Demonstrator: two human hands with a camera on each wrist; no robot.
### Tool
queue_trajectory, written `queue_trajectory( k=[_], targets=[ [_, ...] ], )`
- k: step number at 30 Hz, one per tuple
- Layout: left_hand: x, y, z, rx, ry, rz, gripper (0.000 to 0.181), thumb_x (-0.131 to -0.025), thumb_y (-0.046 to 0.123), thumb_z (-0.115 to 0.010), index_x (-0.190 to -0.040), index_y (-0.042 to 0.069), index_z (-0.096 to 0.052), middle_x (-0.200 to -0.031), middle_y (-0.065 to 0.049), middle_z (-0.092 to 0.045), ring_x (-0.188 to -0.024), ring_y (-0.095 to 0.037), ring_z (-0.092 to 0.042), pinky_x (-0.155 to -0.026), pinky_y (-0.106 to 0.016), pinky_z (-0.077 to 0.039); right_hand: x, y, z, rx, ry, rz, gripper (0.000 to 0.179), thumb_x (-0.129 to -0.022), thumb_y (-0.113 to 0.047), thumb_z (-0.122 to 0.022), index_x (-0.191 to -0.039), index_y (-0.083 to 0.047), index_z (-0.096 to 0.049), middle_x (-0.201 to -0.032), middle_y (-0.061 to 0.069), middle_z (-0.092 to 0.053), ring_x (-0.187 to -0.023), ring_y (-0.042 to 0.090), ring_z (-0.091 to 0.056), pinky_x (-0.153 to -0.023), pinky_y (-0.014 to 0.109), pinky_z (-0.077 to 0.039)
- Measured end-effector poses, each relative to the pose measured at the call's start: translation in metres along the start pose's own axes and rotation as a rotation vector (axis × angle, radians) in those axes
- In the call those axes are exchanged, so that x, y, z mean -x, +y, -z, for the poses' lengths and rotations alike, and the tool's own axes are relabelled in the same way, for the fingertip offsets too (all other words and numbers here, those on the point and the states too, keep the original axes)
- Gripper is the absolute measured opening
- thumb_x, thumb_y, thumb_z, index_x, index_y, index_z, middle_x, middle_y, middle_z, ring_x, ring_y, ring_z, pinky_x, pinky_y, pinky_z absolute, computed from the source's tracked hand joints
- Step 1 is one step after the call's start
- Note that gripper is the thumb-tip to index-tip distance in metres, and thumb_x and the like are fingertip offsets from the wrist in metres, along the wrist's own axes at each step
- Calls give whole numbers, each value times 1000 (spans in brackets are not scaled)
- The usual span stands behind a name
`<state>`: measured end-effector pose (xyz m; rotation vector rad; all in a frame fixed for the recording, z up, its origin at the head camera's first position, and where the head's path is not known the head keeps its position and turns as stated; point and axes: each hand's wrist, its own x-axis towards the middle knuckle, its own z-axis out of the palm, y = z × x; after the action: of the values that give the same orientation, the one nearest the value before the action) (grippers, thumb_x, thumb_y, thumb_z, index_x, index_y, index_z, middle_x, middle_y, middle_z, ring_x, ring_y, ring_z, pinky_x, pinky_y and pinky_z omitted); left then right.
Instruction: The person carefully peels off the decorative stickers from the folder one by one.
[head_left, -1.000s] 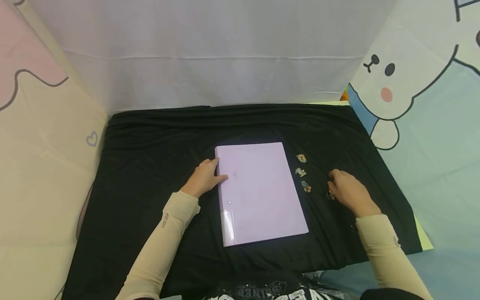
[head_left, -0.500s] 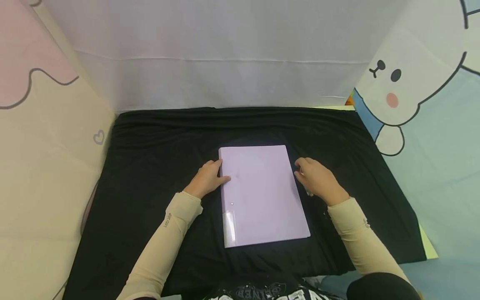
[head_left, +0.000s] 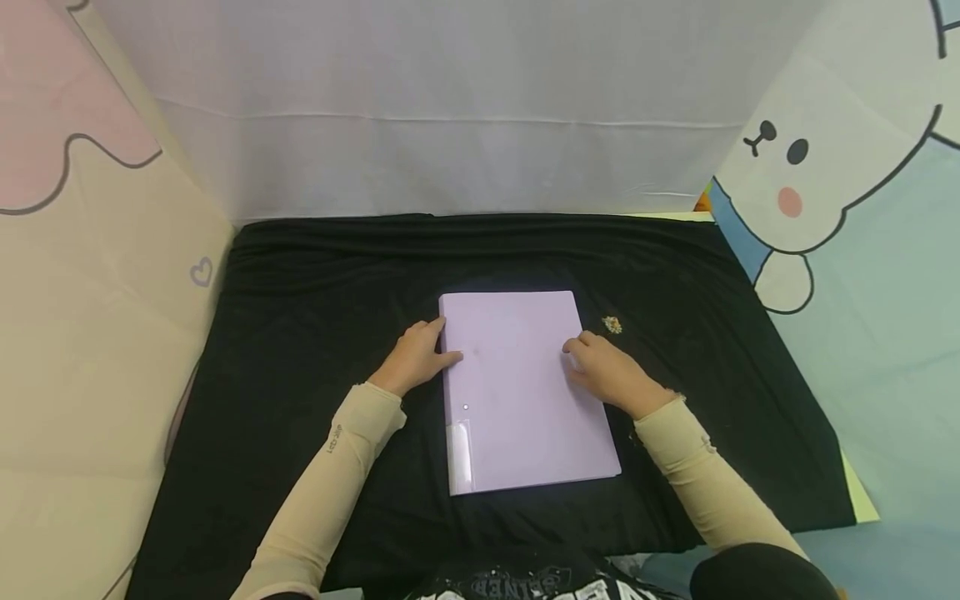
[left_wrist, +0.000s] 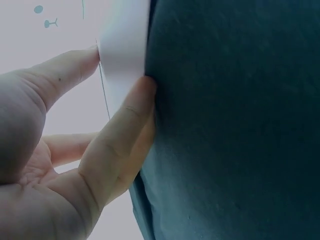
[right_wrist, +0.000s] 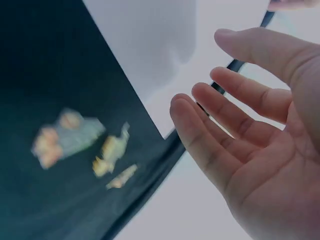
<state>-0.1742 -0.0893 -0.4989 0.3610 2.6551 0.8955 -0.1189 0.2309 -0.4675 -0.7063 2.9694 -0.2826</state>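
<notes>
A lilac binder (head_left: 525,400) lies closed on the black cloth, with a clear pocket at its lower left corner. My left hand (head_left: 412,358) holds its spine edge, thumb over the top cover, fingers against the side; in the left wrist view the thumb and index finger (left_wrist: 115,135) sit either side of the spine. My right hand (head_left: 607,373) is over the binder's right edge, fingers loosely bent and nothing between them in the right wrist view. A small colourful piece (head_left: 612,325) lies right of the binder. The right wrist view shows three blurred pieces, including a grey-and-orange one (right_wrist: 67,137).
Black cloth (head_left: 322,275) covers the table. A pale curtain (head_left: 450,158) hangs behind its far edge, and printed fabric with a cartoon animal (head_left: 795,183) hangs at the right.
My right hand has moved left from the cloth, past the small pieces, to over the binder's right edge. My left hand keeps its place on the spine. The head view has shifted slightly.
</notes>
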Motion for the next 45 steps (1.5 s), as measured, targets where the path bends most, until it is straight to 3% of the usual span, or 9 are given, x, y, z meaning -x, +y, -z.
queue_trajectory(
  k=[6, 12, 19, 24, 35, 45],
  targets=[
    [2, -2, 3, 125, -7, 48, 79, -91, 30, -76, -151, 0, -36, -143, -23, -49, -127, -38, -51, -104, -52, -42, 0, 0, -12, 44, 14, 57, 25, -85, -3, -76, -107, 4, -67, -96, 18, -63, -84, 31, -62, -74, 45, -53],
    [0, -6, 9, 264, -43, 104, 75, -90, 31, -75, -146, -3, -41, -136, -21, -55, -106, -30, -67, -99, -50, -47, 0, 0, -11, 39, 44, 88, 28, -81, -1, -79, -105, 6, -66, -94, 19, -61, -82, 33, -60, -74, 46, -51],
    [-5, -14, 8, 404, -52, 132, 54, -89, 34, -77, -124, -3, -60, -108, -14, -69, -90, -22, -71, -87, -41, -56, -1, -1, -10, 16, 65, 106, 30, -79, 0, -81, -104, 6, -65, -93, 19, -60, -80, 32, -59, -73, 46, -50],
    [-7, -11, 10, 474, -44, 117, 44, -88, 30, -78, -114, -2, -62, -100, -13, -71, -85, -22, -72, -77, -36, -59, 0, -1, -10, -12, 73, 110, 30, -80, 1, -81, -105, 6, -65, -92, 18, -59, -80, 31, -58, -72, 45, -50],
    [-2, 20, 44, 362, 11, 32, 50, -87, 35, -77, -117, -1, -61, -94, -9, -73, -76, -19, -72, -81, -42, -58, 2, 0, 8, -18, 21, 81, 30, -84, -4, -79, -110, 3, -66, -97, 16, -62, -85, 27, -62, -76, 41, -56],
    [-2, 51, 88, 269, 33, -58, 53, -84, 35, -78, -117, -3, -60, -83, -7, -73, -67, -19, -72, -75, -41, -58, 1, -1, 46, 91, 70, 141, 35, -84, -11, -81, -115, -2, -66, -103, 14, -66, -85, 26, -64, -73, 39, -57]
  ],
)
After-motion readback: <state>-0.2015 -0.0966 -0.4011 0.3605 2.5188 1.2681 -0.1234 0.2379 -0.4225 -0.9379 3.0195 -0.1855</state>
